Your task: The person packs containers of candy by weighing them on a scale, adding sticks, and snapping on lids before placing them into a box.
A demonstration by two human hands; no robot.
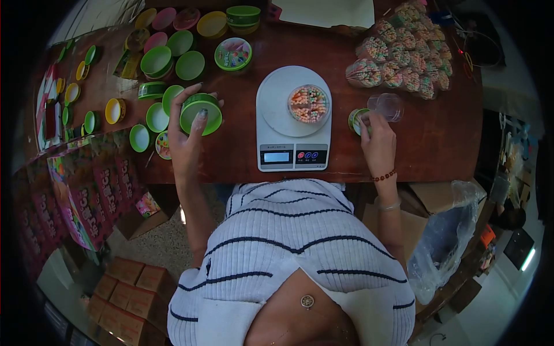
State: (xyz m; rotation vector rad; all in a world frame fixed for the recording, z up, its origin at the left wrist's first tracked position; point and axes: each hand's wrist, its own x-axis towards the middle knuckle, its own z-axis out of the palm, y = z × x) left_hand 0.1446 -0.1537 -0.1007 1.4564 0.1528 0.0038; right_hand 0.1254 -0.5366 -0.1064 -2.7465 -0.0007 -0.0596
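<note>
My left hand [189, 124] is wrapped round a green tub [209, 119], its open mouth facing up, left of the scale. On the white kitchen scale [271, 124] sits a clear round container [309, 104] filled with small orange, pink and pale sticks. To the right of the scale, my right hand [378, 138] has its fingers pinched at the edge of a small green-rimmed round piece [356, 121]. A clear plastic cup or lid [388, 107] lies just beyond those fingers.
Several green, yellow and pink tubs [190, 65] stand at the back left, beside a lidded tub [234, 54]. Bundles of coloured sticks [404, 52] are piled at the back right. A white tray [326, 11] lies at the far edge. Cardboard boxes [124, 300] are on the floor.
</note>
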